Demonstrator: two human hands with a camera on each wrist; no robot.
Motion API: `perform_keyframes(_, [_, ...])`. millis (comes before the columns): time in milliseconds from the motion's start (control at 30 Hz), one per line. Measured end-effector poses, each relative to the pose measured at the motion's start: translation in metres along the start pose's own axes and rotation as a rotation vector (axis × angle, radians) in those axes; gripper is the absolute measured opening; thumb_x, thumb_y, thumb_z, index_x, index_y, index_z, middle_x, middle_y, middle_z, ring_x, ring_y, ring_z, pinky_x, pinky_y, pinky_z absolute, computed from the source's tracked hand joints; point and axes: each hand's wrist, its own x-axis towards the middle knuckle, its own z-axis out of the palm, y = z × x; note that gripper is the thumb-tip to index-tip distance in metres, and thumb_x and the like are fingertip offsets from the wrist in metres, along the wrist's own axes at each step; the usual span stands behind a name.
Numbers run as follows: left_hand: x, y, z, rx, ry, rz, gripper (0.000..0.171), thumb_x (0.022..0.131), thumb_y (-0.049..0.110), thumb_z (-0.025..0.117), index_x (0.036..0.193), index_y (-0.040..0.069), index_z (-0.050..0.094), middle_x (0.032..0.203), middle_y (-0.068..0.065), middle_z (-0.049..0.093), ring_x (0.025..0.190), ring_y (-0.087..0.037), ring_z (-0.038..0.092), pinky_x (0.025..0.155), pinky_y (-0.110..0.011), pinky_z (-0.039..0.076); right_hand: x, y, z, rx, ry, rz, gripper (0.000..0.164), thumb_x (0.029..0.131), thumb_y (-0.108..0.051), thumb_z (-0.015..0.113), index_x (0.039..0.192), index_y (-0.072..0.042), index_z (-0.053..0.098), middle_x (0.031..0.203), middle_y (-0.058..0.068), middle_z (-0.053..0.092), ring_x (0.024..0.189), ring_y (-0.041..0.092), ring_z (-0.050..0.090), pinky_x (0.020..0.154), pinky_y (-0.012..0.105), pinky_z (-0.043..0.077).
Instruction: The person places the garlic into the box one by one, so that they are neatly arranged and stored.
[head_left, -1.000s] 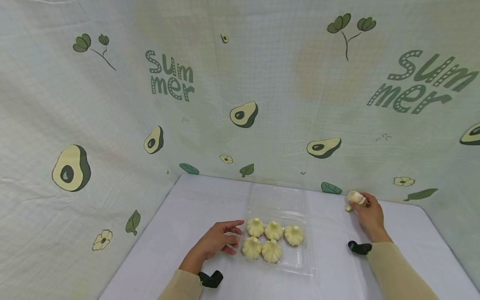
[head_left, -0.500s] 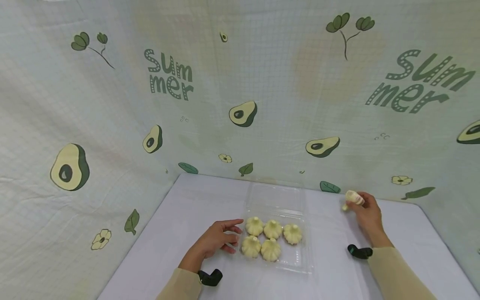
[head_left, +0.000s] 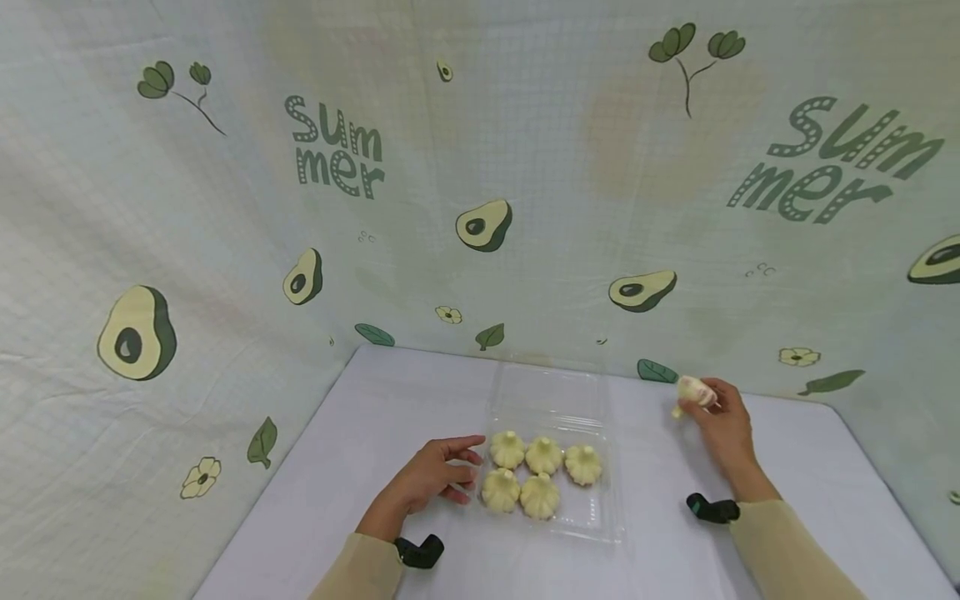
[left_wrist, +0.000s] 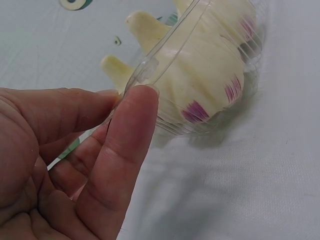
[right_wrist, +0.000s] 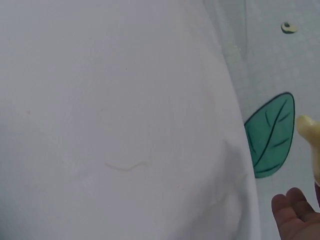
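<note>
A clear plastic clamshell box (head_left: 577, 518) lies on the table with its lid (head_left: 551, 392) folded back. Inside are several garlic bulbs (head_left: 540, 497), stems up, with an uncovered spot at the front right. My left hand (head_left: 435, 477) pinches the box's left rim between thumb and finger; in the left wrist view, purple streaks show on the near garlic bulb (left_wrist: 200, 75). Off to the right of the box, my right hand (head_left: 727, 427) holds another garlic bulb (head_left: 696, 390) above the table's far side. Only its stem end (right_wrist: 311, 131) and some fingertips (right_wrist: 284, 209) enter the right wrist view.
A white cloth covers the table (head_left: 405, 400). Behind and to the left hangs a printed curtain (head_left: 555, 167) with avocados and leaves, meeting the table's far edge. Black cameras (head_left: 420, 552) are strapped at both wrists.
My right hand has moved left with the garlic bulb, away from the right side of the table and towards the box. The left hand stays at the box's rim.
</note>
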Motion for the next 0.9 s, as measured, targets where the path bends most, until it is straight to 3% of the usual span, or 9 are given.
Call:
perform_keyframes(200, [-0.001, 0.002, 0.001, 0.004, -0.004, 0.000, 0.061, 0.095, -0.004, 0.070, 0.152, 0.012, 0.058, 0.126, -0.014, 0.065, 0.080, -0.019, 0.070, 0.066, -0.033, 0.066, -0.009, -0.012, 0.002, 0.053, 0.031, -0.030, 0.055, 0.095, -0.010, 0.078, 0.142, -0.010, 0.050, 0.135, 0.000, 0.052, 0.096, -0.009, 0.052, 0.076, 0.004, 0.048])
perform_keyframes(367, [-0.001, 0.001, 0.000, 0.010, -0.002, 0.001, 0.061, 0.095, -0.004, 0.070, 0.152, 0.013, 0.058, 0.127, -0.015, 0.065, 0.081, -0.019, 0.070, 0.066, -0.033, 0.066, -0.016, -0.018, 0.001, 0.038, 0.008, -0.042, 0.056, 0.096, -0.011, 0.076, 0.143, -0.006, 0.047, 0.142, 0.007, 0.049, 0.093, -0.005, 0.053, 0.072, 0.007, 0.050])
perform_keyframes(533, [0.000, 0.001, 0.001, 0.014, 0.001, 0.002, 0.061, 0.095, -0.004, 0.070, 0.152, 0.013, 0.059, 0.131, -0.015, 0.064, 0.081, -0.019, 0.070, 0.066, -0.034, 0.066, -0.023, -0.021, -0.001, 0.017, -0.048, -0.056, 0.059, 0.098, -0.013, 0.074, 0.148, -0.005, 0.045, 0.149, 0.014, 0.046, 0.093, -0.010, 0.053, 0.074, 0.007, 0.051])
perform_keyframes(900, [0.000, 0.001, 0.001, 0.020, 0.002, 0.008, 0.059, 0.096, -0.001, 0.071, 0.152, 0.014, 0.059, 0.143, -0.014, 0.059, 0.080, -0.017, 0.068, 0.066, -0.034, 0.065, -0.038, -0.023, -0.006, 0.004, -0.128, -0.120, 0.066, 0.100, -0.018, 0.075, 0.157, -0.011, 0.043, 0.150, 0.013, 0.046, 0.093, -0.018, 0.056, 0.075, 0.008, 0.052])
